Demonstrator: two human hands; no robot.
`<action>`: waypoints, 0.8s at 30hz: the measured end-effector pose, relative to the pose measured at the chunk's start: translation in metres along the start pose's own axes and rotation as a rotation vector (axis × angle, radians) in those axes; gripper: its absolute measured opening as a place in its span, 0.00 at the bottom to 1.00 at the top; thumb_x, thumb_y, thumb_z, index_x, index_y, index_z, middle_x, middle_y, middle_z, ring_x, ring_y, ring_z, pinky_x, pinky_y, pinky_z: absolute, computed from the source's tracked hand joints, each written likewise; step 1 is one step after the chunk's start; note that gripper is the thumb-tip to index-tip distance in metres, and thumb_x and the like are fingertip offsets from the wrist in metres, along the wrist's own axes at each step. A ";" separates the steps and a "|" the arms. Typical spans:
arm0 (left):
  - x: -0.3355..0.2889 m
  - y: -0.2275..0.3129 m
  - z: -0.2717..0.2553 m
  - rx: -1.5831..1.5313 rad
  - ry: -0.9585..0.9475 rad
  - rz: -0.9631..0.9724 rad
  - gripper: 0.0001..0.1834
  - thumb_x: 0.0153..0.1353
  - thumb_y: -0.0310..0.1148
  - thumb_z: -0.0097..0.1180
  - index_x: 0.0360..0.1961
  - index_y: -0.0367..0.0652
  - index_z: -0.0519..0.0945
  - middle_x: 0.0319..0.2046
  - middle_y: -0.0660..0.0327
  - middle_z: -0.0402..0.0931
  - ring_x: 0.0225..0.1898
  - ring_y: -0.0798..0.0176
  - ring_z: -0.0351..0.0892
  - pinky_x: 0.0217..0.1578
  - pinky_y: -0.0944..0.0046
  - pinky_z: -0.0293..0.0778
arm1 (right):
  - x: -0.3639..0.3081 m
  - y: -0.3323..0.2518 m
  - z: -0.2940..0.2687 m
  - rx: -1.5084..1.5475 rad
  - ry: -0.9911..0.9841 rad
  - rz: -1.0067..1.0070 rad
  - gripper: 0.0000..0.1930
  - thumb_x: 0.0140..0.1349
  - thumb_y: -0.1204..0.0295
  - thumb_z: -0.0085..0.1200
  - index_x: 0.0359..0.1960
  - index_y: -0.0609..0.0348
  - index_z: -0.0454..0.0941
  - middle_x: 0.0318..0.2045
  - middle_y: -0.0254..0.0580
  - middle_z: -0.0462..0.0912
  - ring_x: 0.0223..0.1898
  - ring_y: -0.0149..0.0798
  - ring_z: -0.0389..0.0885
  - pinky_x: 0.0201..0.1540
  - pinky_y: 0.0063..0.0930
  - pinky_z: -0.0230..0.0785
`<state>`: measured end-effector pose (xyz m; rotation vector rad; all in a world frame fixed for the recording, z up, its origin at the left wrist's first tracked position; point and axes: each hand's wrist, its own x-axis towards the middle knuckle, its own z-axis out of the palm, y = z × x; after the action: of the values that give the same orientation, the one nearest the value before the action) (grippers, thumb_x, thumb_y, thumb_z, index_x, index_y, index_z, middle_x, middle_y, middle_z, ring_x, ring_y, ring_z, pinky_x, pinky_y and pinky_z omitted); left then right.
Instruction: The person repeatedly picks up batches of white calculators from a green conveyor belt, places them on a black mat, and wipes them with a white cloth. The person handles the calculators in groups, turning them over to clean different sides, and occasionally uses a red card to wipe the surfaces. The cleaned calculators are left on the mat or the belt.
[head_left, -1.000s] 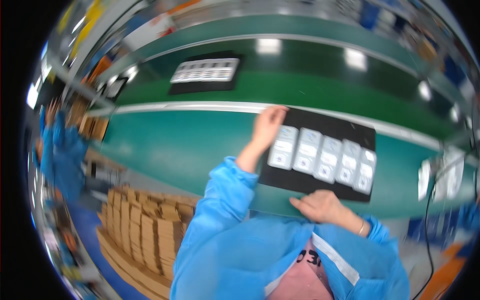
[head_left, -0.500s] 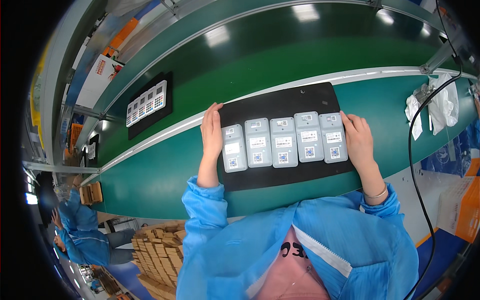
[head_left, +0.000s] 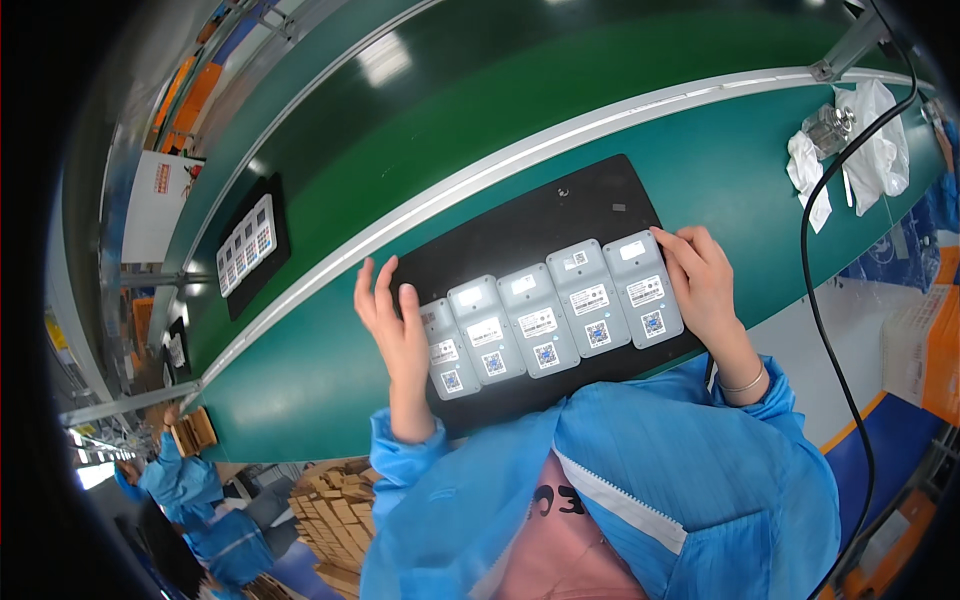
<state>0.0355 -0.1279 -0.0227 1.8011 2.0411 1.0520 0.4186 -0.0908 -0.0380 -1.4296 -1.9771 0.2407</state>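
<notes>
Several grey handheld keypad devices (head_left: 541, 320) lie face down in a slanting row on a black mat (head_left: 520, 215), their labelled backs up and their sides close together. My left hand (head_left: 393, 325) is at the row's left end, fingers spread, and its thumb reaches over the top of the leftmost device (head_left: 450, 355), partly covering it. At the other end, my right hand (head_left: 703, 280) rests along the side of the rightmost device (head_left: 643, 290). Its fingers are bent, with the index fingertip at the upper corner. Neither hand lifts anything.
Beyond a white rail (head_left: 480, 170), a second black mat (head_left: 240, 300) carries similar devices (head_left: 246, 246), keypads up. A glass jar (head_left: 828, 130) and white plastic bag (head_left: 880, 150) lie at right. A black cable (head_left: 812, 270) hangs nearby. At lower left are cardboard pieces (head_left: 335, 510) and another person (head_left: 185, 475).
The devices have gone from spaced apart to side by side. The mat and row now slant more, nearer my body. My left fingers have spread; the view has turned somewhat.
</notes>
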 end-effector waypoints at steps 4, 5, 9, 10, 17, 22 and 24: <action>0.011 0.090 0.015 0.067 -0.420 0.443 0.38 0.54 0.44 0.71 0.65 0.44 0.75 0.73 0.46 0.58 0.73 0.42 0.57 0.70 0.42 0.55 | 0.008 -0.003 -0.006 -0.027 -0.016 0.077 0.14 0.60 0.77 0.58 0.47 0.49 0.84 0.38 0.36 0.78 0.32 0.43 0.78 0.36 0.36 0.72; 0.011 0.113 0.024 0.103 -0.496 0.489 0.45 0.48 0.49 0.74 0.67 0.44 0.72 0.73 0.43 0.55 0.73 0.39 0.56 0.70 0.40 0.53 | 0.004 -0.002 -0.004 -0.046 -0.015 0.070 0.14 0.59 0.76 0.58 0.47 0.48 0.84 0.38 0.35 0.78 0.32 0.43 0.78 0.36 0.36 0.72; -0.001 0.123 0.047 0.201 -0.620 0.575 0.68 0.30 0.64 0.78 0.73 0.43 0.63 0.73 0.30 0.49 0.75 0.32 0.49 0.71 0.31 0.44 | 0.009 -0.003 -0.002 -0.074 0.001 0.009 0.15 0.57 0.73 0.60 0.48 0.46 0.83 0.36 0.34 0.77 0.32 0.41 0.78 0.36 0.35 0.73; -0.005 0.121 0.047 0.276 -0.632 0.593 0.70 0.29 0.65 0.78 0.73 0.43 0.62 0.73 0.30 0.49 0.75 0.31 0.49 0.70 0.31 0.44 | 0.011 -0.005 0.002 -0.057 0.003 -0.013 0.15 0.58 0.72 0.60 0.48 0.47 0.83 0.36 0.34 0.77 0.32 0.40 0.79 0.36 0.34 0.73; -0.003 0.127 0.058 0.269 -0.612 0.691 0.62 0.34 0.60 0.78 0.70 0.42 0.67 0.67 0.32 0.56 0.66 0.33 0.58 0.65 0.35 0.52 | 0.002 0.006 0.003 0.013 0.064 0.054 0.12 0.65 0.69 0.57 0.49 0.53 0.81 0.39 0.35 0.79 0.34 0.42 0.80 0.41 0.35 0.74; -0.006 0.122 0.056 0.269 -0.602 0.678 0.60 0.35 0.59 0.77 0.69 0.42 0.68 0.67 0.33 0.56 0.67 0.34 0.57 0.66 0.36 0.51 | -0.015 0.031 -0.027 0.277 -0.300 -0.161 0.35 0.60 0.53 0.66 0.65 0.57 0.72 0.65 0.54 0.70 0.62 0.54 0.72 0.63 0.46 0.65; -0.005 0.120 0.053 0.293 -0.600 0.673 0.60 0.36 0.61 0.77 0.69 0.42 0.68 0.67 0.34 0.56 0.66 0.34 0.58 0.66 0.36 0.51 | -0.020 0.027 -0.041 0.288 -0.457 -0.167 0.49 0.54 0.43 0.68 0.72 0.59 0.63 0.74 0.60 0.56 0.71 0.59 0.59 0.71 0.49 0.53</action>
<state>0.1613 -0.1146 0.0135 2.6352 1.2977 0.2357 0.4685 -0.1075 -0.0288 -1.0837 -2.2923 0.8010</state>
